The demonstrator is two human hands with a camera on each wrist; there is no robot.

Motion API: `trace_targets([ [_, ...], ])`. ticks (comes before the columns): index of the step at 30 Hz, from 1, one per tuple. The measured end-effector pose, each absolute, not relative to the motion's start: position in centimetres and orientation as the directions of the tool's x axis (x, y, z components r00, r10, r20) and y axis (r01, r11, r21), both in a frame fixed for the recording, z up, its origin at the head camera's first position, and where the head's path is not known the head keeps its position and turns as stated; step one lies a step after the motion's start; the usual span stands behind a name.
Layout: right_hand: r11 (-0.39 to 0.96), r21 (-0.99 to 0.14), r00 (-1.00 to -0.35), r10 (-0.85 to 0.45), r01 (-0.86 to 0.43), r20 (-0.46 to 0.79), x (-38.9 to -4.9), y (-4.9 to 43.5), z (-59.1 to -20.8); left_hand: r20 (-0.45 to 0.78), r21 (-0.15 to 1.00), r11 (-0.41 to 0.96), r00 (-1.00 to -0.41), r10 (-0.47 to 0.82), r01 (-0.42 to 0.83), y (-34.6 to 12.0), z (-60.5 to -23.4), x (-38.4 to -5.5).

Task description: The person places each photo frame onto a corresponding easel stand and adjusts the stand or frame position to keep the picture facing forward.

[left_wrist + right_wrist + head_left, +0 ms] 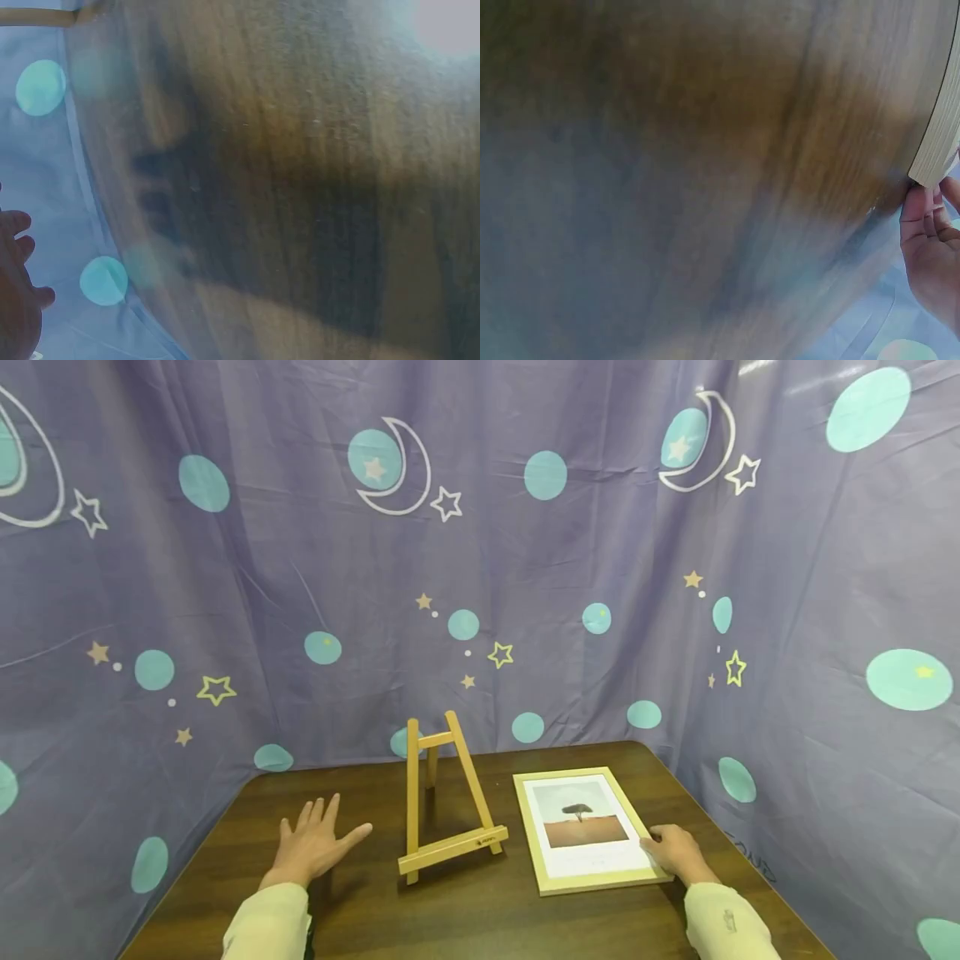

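Note:
A framed picture [585, 827] of a tree on reddish ground lies face up on the right of the table. Its pale wooden frame [934, 142] also shows at the edge of the right wrist view. My right hand [677, 853] pinches the frame's right side near the front corner, thumb on top and fingers at the edge. A small wooden easel [450, 850] stands upright mid-table, apart from the picture. Left of the easel, my left hand [310, 843] is held over the table with fingers spread, holding nothing. Only some of its fingertips [26, 247] show in the left wrist view.
The dark brown wooden table [360, 910] has rounded far corners. Behind it and on both sides hangs a purple-grey curtain [495, 560] with moons, stars and teal dots. The easel stands between the left hand and the picture.

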State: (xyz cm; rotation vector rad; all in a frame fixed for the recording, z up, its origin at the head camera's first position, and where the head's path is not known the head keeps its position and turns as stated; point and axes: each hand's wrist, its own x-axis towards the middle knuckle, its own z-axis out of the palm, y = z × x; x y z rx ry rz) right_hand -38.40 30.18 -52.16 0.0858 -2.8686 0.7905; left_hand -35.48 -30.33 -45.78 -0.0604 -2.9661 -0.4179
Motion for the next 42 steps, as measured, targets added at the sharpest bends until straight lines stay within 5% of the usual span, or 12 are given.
trace_targets([
  [42, 0.742, -0.671, -0.995, 0.064, -0.001, 0.073, -38.2, 29.6, -52.0, 0.210, 0.393, 0.910, -0.977, 0.048, 0.130, -25.1, -34.7, -40.3],
])
